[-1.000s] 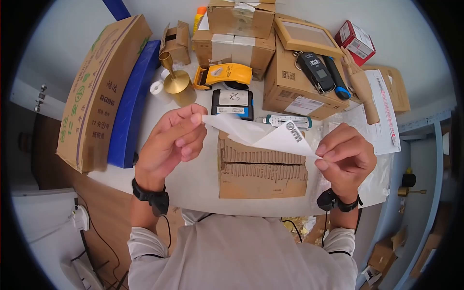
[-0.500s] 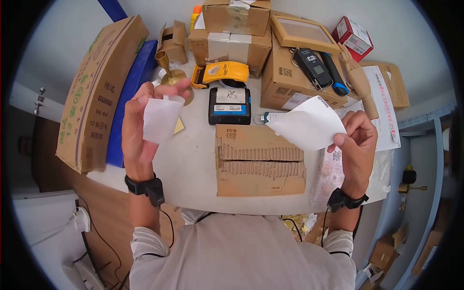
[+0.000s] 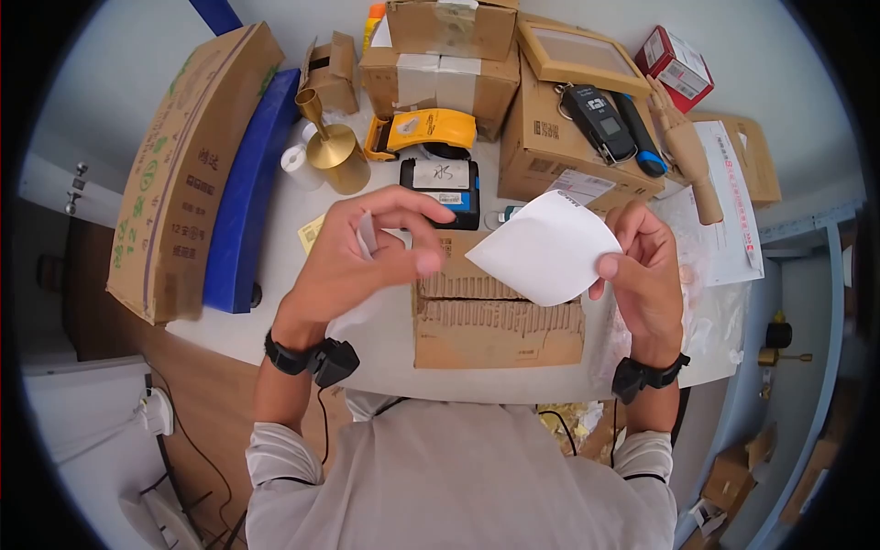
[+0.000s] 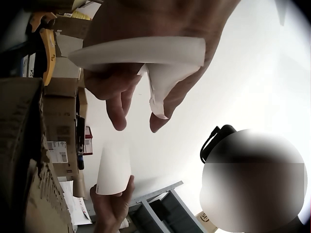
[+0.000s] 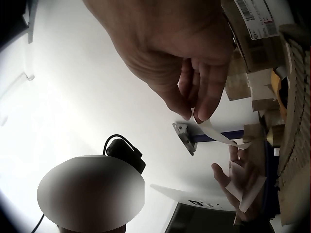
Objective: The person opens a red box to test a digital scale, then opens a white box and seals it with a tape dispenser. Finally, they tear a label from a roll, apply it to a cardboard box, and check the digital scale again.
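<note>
My right hand (image 3: 647,270) pinches the edge of a white label (image 3: 545,247) between thumb and fingertips, well to the right in the head view. The label curves out toward the middle, over the cardboard, with dark print along its top edge. My left hand (image 3: 353,261) holds a piece of white paper (image 4: 170,51) against the palm. It bends across the fingers, one end hanging toward the thumb in the left wrist view. Left thumb and forefinger are spread apart, the forefinger pointing toward the label. Part of the left paper is hidden behind the hand.
Flat torn cardboard (image 3: 495,344) lies on the white table. Behind it stand a small black label printer (image 3: 446,191), a yellow tape dispenser (image 3: 431,131) and a brass goblet (image 3: 339,160). Cardboard boxes line the back; a long box (image 3: 188,174) and blue panel stand left.
One second ago both hands held one white sheet stretched between them; it came apart into two pieces. My left hand has since moved right, toward the label in my right hand.
</note>
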Demonstrator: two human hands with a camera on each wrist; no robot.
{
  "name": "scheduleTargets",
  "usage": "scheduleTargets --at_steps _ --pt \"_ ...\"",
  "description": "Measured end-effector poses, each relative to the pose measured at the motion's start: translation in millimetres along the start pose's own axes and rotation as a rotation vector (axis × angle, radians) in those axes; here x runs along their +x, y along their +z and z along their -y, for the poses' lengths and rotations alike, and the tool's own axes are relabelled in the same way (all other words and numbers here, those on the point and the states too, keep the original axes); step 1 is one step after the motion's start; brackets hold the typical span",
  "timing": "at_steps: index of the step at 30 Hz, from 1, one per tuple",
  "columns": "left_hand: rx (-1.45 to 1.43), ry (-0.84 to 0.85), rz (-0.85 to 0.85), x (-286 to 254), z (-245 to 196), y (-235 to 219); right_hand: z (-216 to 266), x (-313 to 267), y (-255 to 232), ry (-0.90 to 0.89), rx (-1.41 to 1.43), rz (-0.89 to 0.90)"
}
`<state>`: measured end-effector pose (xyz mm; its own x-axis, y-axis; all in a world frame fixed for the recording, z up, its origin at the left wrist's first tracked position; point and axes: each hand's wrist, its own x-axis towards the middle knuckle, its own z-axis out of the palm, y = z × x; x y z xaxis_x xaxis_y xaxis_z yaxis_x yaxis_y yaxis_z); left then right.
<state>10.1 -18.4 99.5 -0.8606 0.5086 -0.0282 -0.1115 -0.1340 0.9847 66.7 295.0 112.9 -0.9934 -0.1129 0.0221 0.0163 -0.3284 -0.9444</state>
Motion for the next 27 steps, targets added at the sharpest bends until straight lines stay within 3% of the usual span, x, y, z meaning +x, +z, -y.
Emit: scheduleTargets --at_steps 2,8,12,14,18,20,21,27 --pt "0.201 -0.016 0.095 -2 -10 21 -1 -2 5 -0.007 0.081 0.018" --pt "0.070 -0.161 0.026 4 -6 32 -7 -8 10 -0.019 0.160 0.026" --pt "-0.039 -0.211 0.083 2 -12 36 -6 -10 9 -0.017 0.176 0.027" --pt "-0.014 -0.317 0.100 3 -8 30 -10 -10 4 -0.008 0.148 0.043" --pt "0.025 -0.120 -0.050 6 1 33 -18 -6 12 -0.058 -0.067 -0.130" --pt "0.171 -0.004 -0.103 6 -1 30 -27 -1 11 -0.193 -0.477 -0.300" --pt "0.171 -0.003 -0.102 5 -3 27 -29 0 6 -0.198 -0.540 -0.311" --pt "0.163 -0.070 0.027 4 -18 24 -15 10 11 0.091 -0.170 -0.039"
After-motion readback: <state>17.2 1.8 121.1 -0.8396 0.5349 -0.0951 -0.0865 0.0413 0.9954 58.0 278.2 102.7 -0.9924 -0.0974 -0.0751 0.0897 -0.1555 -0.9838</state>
